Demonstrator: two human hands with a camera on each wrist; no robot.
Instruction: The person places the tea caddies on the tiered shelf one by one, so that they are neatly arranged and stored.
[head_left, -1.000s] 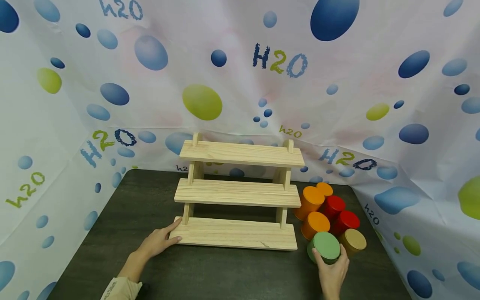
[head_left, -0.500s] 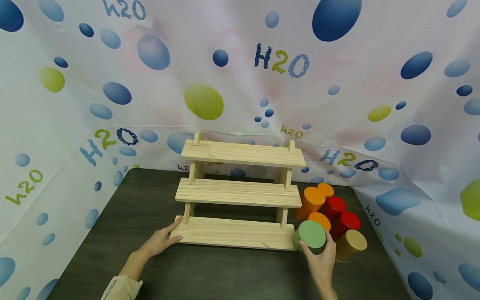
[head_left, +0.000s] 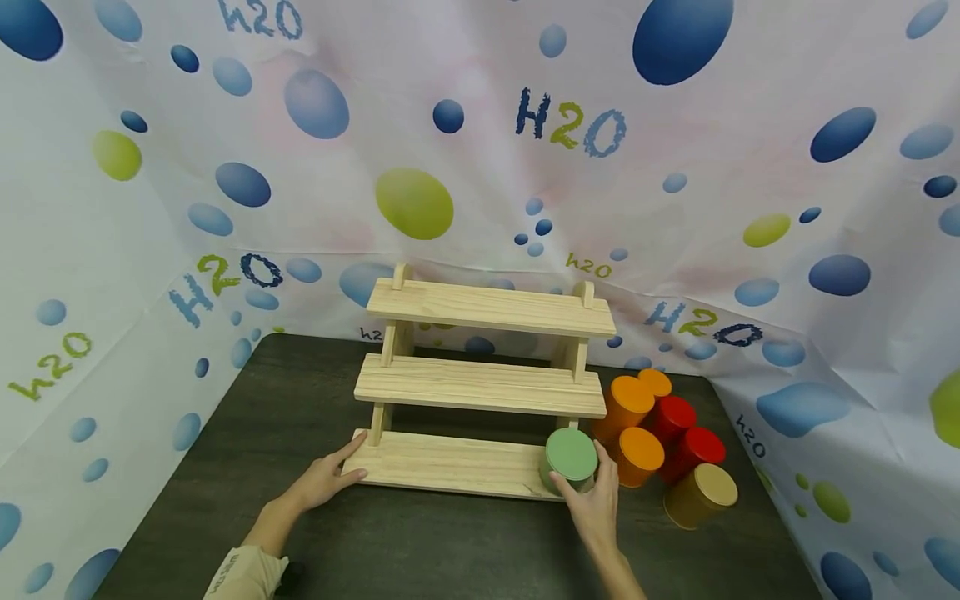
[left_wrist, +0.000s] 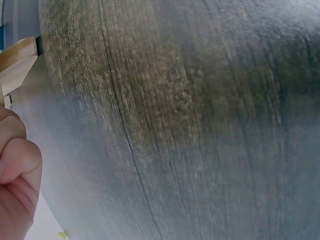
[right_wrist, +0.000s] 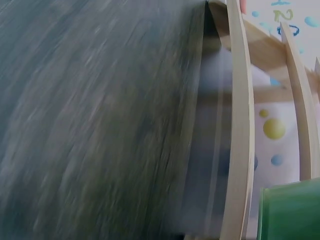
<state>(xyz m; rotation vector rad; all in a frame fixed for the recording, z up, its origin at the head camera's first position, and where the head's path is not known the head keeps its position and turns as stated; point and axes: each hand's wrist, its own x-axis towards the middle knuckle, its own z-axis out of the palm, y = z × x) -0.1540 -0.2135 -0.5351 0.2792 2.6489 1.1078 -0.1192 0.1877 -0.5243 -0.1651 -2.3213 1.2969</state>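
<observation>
Green canister [head_left: 570,457] is at the right end of the wooden stand's [head_left: 450,465] bottom shelf, can't tell if touching. Looks light, stiff, maybe slick; grab the sides, like the right hand [head_left: 597,505] does. Left hand [head_left: 318,483] grips the stand's left end.
</observation>
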